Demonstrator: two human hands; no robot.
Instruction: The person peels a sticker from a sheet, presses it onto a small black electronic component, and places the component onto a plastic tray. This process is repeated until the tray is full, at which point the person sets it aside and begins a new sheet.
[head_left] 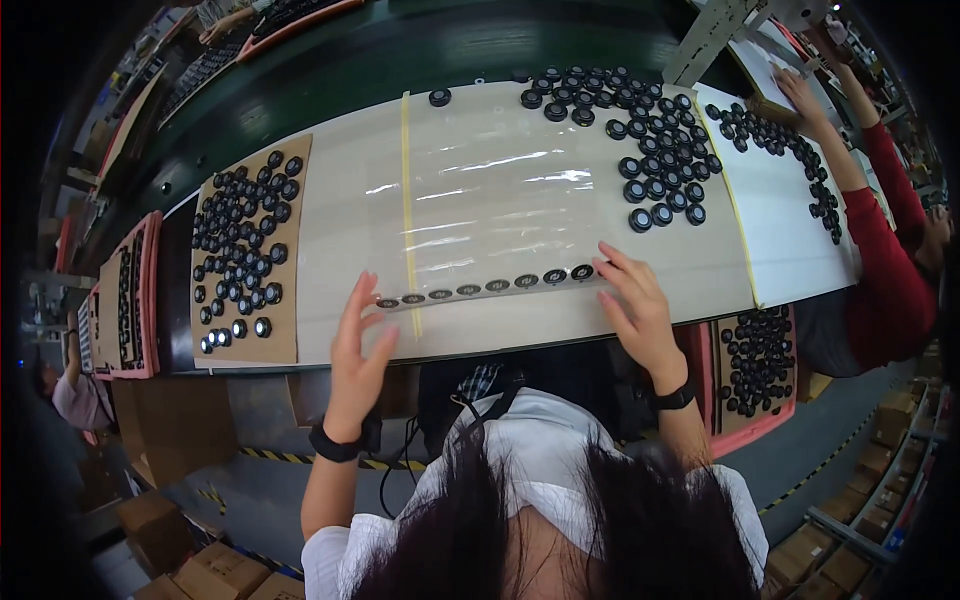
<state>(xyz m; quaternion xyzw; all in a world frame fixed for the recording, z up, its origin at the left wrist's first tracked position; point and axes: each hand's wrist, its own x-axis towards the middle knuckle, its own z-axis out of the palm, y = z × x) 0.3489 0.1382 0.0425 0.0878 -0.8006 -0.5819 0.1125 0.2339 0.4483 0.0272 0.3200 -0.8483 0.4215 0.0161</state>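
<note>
A clear glossy film sheet (500, 205) lies on the beige work board (345, 220) in front of me. A row of round black stickers (497, 285) with light markings runs along the film's near edge. At the left end of that row is my left hand (358, 345), its thumb and fingers apart. My right hand (638, 312) is beside the row's right end, also with thumb and fingers spread. Whether fingertips of either hand touch the film's edge is hard to make out. Neither hand has anything visible gripped in it.
Many black round parts (655, 165) stand at the board's far right. More sit on a brown cardboard sheet (290, 240) at left and in a pink-edged tray (745, 435) below the right edge. A co-worker's red-sleeved arm (875, 230) reaches over the neighbouring white board (775, 225).
</note>
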